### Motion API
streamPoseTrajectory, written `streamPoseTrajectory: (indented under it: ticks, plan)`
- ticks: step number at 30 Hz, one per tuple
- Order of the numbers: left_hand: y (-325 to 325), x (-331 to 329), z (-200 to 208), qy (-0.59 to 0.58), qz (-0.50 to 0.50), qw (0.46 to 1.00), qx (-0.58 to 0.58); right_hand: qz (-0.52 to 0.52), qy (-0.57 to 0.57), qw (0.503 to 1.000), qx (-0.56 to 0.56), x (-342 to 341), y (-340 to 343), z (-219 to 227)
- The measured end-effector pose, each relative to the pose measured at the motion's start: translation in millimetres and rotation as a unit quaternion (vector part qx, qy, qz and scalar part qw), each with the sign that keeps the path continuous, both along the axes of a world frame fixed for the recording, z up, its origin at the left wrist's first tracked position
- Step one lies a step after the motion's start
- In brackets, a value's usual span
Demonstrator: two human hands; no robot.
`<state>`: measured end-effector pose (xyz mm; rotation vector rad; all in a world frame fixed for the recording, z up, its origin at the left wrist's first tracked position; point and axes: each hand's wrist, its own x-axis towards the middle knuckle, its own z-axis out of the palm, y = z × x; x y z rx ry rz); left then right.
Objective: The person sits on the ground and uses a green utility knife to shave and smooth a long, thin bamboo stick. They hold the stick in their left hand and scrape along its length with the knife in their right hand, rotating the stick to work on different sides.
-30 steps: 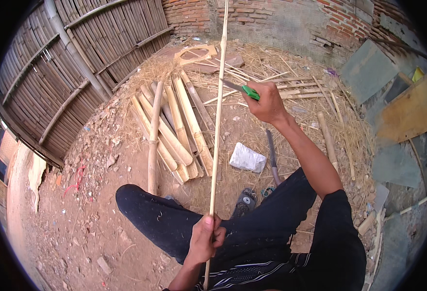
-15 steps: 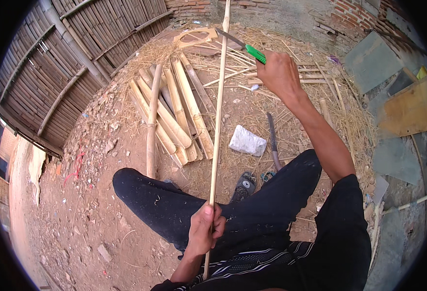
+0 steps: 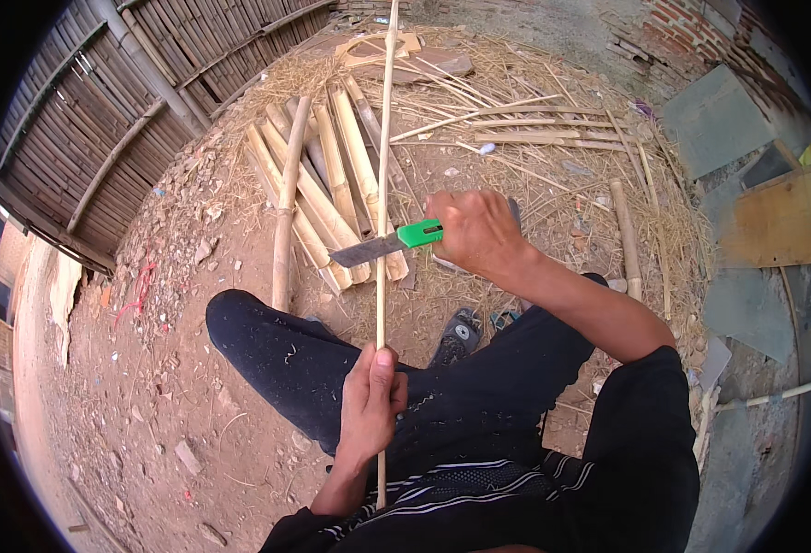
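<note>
My left hand (image 3: 369, 403) is closed around the lower part of a long, thin bamboo strip (image 3: 384, 175), which stands away from my body and runs past the top of the view. My right hand (image 3: 476, 230) grips the green handle of a knife (image 3: 419, 233). The knife's broad dark blade lies across the strip, between my left hand and the strip's far end. The blade tip points left, over the split bamboo on the ground. Whether the edge bites into the strip cannot be made out.
Split bamboo pieces (image 3: 341, 175) and a bamboo pole (image 3: 288, 207) lie ahead on the left. Thin strips (image 3: 553, 124) are strewn farther right among shavings. A woven bamboo wall (image 3: 64, 120) stands left, grey sheets (image 3: 714, 120) right. My legs (image 3: 286, 364) are folded on the dirt.
My right hand has drawn the knife from the strip's far part down toward me. The left hand and strip have shifted slightly left, and the hand is higher. My right arm now hides the white block.
</note>
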<state>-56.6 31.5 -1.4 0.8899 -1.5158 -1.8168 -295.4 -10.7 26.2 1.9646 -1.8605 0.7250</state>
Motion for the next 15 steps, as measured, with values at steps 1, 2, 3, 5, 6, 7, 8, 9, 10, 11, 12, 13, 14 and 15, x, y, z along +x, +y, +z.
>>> streamPoseTrajectory:
  ticks: [1, 2, 3, 5, 6, 7, 8, 9, 10, 11, 12, 13, 14, 15]
  plan:
    - [-6, -1, -4, 0.002, 0.013, 1.000, 0.006, 0.000, -0.003, 1.000, 0.009, -1, -14, -7]
    - [-10, -2, -9, 0.000, 0.024, 1.000, 0.019, -0.003, -0.011, 1.000, 0.024, -5, -24, -18]
    - [-12, -1, -13, 0.000, 0.039, 0.999, 0.026, -0.074, -0.030, 0.993, 0.090, -15, -40, -24]
    - [-3, 5, -12, 0.003, 0.021, 1.000, 0.016, -0.196, -0.044, 0.974, 0.106, -70, -72, -18]
    - [2, 8, -11, 0.005, 0.005, 1.000, 0.010, -0.252, -0.038, 0.965, 0.052, -110, -71, -15]
    - [5, 7, -6, 0.001, -0.016, 1.000, 0.015, -0.238, -0.077, 0.968, 0.034, -107, -68, -9]
    - [10, 9, -9, -0.008, -0.016, 0.999, 0.035, -0.213, -0.109, 0.971, 0.024, -93, -60, 2]
    - [4, 7, -11, 0.010, 0.000, 1.000, 0.015, -0.187, -0.141, 0.972, 0.015, -75, -53, 10]
    - [0, 3, -12, 0.030, 0.003, 1.000, 0.002, -0.146, -0.168, 0.975, -0.008, -61, -40, 12]
    - [-4, 3, -2, 0.010, -0.003, 1.000, 0.025, -0.105, -0.194, 0.975, -0.037, -47, -29, 14]
    - [-6, 4, 2, 0.010, -0.005, 1.000, 0.025, -0.082, -0.224, 0.971, -0.026, -31, -14, 18]
    - [-7, 5, 5, 0.008, -0.008, 1.000, 0.027, -0.060, -0.255, 0.965, -0.013, -17, 0, 20]
    - [-7, 5, 7, 0.005, -0.010, 1.000, 0.026, 0.003, -0.213, 0.977, -0.022, -8, 11, 17]
    - [-8, 8, 3, 0.006, -0.007, 1.000, 0.027, 0.068, -0.171, 0.982, -0.032, 3, 18, 13]
